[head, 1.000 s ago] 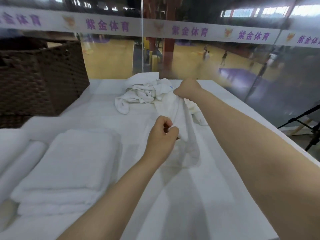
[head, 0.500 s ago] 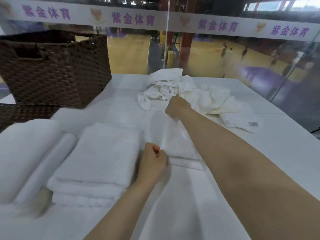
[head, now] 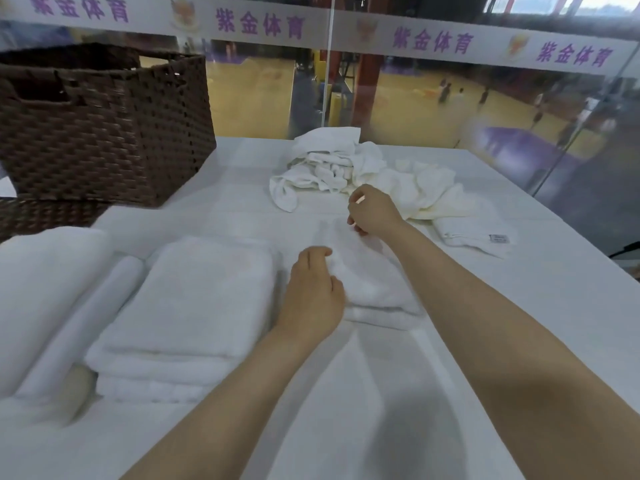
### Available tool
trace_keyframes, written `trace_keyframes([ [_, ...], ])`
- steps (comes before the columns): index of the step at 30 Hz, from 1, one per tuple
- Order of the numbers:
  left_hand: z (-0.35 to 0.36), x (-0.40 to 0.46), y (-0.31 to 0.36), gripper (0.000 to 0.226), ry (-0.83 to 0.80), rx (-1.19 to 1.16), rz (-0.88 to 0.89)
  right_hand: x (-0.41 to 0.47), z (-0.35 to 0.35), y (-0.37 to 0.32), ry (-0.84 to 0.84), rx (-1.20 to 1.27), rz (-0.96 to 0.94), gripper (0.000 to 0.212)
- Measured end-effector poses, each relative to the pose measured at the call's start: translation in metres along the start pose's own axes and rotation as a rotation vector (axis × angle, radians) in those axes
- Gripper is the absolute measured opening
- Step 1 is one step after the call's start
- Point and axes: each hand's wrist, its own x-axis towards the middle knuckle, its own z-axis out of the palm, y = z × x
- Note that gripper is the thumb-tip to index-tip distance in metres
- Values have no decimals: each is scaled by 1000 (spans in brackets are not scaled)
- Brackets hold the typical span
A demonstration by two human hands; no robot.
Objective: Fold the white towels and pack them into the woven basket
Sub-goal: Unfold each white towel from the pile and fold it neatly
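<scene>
- The small white towel (head: 367, 282) lies folded on the counter (head: 554, 306) at centre, just right of the folded stack (head: 194, 306) at 8 o'clock; no towel can be seen in the woven basket (head: 104, 126) at 10 o'clock, whose inside is hidden from here.
- The left hand (head: 315, 292) has its fingers curled over the towel's near left edge, gripping it. The right hand (head: 372, 213) sits at the far edge with its fingers bent downward onto the cloth; whether they pinch it or only press, I cannot tell.
- Risk: the fold looks loose, so lifting it by one edge would likely let the layers slide open. Cause: soft cloth held at the edges only, with nothing supporting the middle.
- Risk: the heap of unfolded towels (head: 363, 171) at 1 o'clock lies just behind the right hand, so dragging the hand back could snag a loose corner and pull the heap onto the fold.
- Risk: the folded stack sits just beside the left hand, and a sideways nudge could skew it.
- Against a second ago: the towel then hung stretched in the air between both hands; half a second ago it was being laid down; now it rests flat and doubled, with the hands closer together. The view has swung left, showing more of the basket and a tagged towel (head: 478, 233) at 3 o'clock.
</scene>
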Motion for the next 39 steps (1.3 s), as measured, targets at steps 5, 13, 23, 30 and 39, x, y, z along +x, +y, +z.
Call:
trace_keyframes([
  [5, 13, 39, 3, 48, -254, 182, 117, -53, -30, 43, 75, -8, -33, 22],
  [13, 29, 35, -16, 53, -410, 372, 119, -106, -17, 98, -97, -465, -54, 54],
  [23, 28, 26, -14, 53, -420, 291, 65, -122, -9, 105, -51, -396, -9, 56],
  [30, 21, -2, 4, 61, -367, 307, -15, -170, -19, 100, 102, -382, -8, 50],
  [39, 13, -29, 20, 78, -431, 433, -119, -209, -23, 100, 60, -589, 10, 60],
])
